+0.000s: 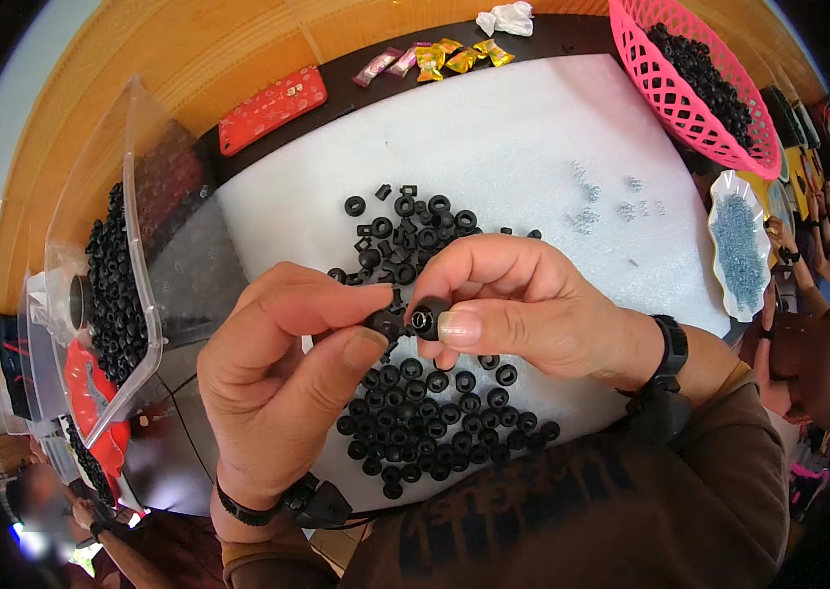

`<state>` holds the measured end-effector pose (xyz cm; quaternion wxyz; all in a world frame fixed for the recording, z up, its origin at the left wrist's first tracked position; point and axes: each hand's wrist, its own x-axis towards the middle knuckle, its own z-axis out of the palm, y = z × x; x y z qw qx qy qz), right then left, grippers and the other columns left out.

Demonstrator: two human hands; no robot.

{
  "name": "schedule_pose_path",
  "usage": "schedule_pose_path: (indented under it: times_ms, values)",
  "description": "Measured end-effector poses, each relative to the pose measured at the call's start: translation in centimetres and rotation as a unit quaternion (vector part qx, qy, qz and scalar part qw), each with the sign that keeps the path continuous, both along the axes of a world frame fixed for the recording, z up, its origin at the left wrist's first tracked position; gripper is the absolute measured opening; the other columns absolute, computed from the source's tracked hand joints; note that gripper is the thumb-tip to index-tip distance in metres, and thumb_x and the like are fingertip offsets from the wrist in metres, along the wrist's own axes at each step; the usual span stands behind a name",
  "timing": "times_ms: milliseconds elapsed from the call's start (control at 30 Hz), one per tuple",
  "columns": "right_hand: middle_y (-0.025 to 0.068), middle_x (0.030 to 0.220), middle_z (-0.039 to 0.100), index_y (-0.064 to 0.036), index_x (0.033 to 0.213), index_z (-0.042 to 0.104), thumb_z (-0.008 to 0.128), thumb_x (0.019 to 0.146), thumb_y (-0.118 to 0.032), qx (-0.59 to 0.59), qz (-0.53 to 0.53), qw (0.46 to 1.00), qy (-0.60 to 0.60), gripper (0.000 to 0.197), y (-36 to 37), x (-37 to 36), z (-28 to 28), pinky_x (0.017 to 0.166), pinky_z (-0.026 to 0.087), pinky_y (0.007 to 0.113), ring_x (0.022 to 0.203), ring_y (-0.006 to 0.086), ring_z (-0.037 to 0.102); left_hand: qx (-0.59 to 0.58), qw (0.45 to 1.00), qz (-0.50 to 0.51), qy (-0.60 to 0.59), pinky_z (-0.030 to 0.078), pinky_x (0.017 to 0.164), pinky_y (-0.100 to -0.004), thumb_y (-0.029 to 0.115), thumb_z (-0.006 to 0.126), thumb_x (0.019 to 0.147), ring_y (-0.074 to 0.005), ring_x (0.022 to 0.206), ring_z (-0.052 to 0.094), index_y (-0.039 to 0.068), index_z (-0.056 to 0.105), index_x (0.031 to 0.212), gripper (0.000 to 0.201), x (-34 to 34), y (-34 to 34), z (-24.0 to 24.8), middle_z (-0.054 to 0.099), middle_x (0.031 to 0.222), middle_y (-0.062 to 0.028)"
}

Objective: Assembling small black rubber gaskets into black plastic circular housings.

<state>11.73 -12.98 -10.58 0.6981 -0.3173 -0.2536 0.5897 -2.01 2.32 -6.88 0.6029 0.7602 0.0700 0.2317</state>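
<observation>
Both of my hands meet over the middle of a white foam sheet [336, 157]. Between thumb and fingertips, my left hand [273, 363] pinches a small black plastic piece [386, 323], mostly covered by the fingers. My right hand [543, 314] grips a round black plastic ball [424, 321], its hole facing up with a shiny ring inside. The two pieces are close together; whether they touch I cannot tell. Beyond the hands lies a loose pile of black rings and squarish pieces [405, 236]. Nearer to me, many round black balls [425, 412] are spread out, holes mostly upward.
Small clumps of tiny springs [584, 218] sit at the sheet's right. A white scalloped dish [719, 196] holds more. Black parts fill a pink basket [631, 59] and a clear plastic bin [145, 294]. A red phone case [273, 108] and wrapped sweets [430, 64] lie along the far edge.
</observation>
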Motion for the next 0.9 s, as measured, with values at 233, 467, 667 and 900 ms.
schedule_pose_path:
  times_ms: [233, 467, 667, 900]
  values:
    - [0.0036, 0.096, 0.062, 0.0004, 0.109, 0.057, 0.061, 0.091, -0.017, 0.001, 0.009, 1.000, -0.005, 0.026, 0.0, 0.3, -0.6, 0.075, 0.049, 0.023, 0.086, 0.0078, 0.058, -0.015, 1.000, 0.006, 0.018, 0.040, 0.069, -0.0233, 0.000, 0.069, 0.077, -0.0128, 0.075, 0.052, -0.002, 0.067, 0.098, 0.021, 0.2, -0.4, -1.2, 0.060, 0.083, -0.0060]
    - [0.0034, 0.095, 0.061, 0.0007, 0.108, 0.057, 0.060, 0.092, -0.016, 0.001, 0.012, 1.000, 0.000, 0.024, -0.1, 0.1, -0.7, 0.075, 0.049, 0.022, 0.086, 0.0071, 0.057, 0.060, 0.998, 0.009, 0.009, 0.041, 0.065, -0.0232, 0.000, 0.069, 0.076, -0.0138, 0.075, 0.053, -0.001, 0.066, 0.099, 0.023, 0.0, -0.7, -1.3, 0.059, 0.083, -0.0071]
    - [0.0021, 0.095, 0.061, 0.0011, 0.107, 0.056, 0.059, 0.092, -0.012, 0.024, -0.030, 0.998, -0.044, 0.020, -0.1, -0.6, -1.2, 0.076, 0.047, 0.020, 0.087, 0.0051, 0.055, 0.131, 0.991, 0.025, -0.005, 0.041, 0.064, -0.0246, -0.001, 0.069, 0.076, -0.0156, 0.073, 0.053, 0.000, 0.066, 0.100, 0.024, 0.0, -1.0, -1.8, 0.060, 0.083, -0.0078]
    - [0.0023, 0.096, 0.061, 0.0022, 0.108, 0.055, 0.057, 0.093, -0.011, 0.025, -0.044, 0.998, -0.043, 0.020, -0.1, -0.7, -1.1, 0.077, 0.047, 0.020, 0.088, 0.0049, 0.054, 0.189, 0.982, 0.019, -0.026, 0.040, 0.061, -0.0263, -0.002, 0.069, 0.074, -0.0165, 0.068, 0.052, 0.001, 0.065, 0.101, 0.028, 0.1, -0.6, -2.5, 0.062, 0.082, -0.0073]
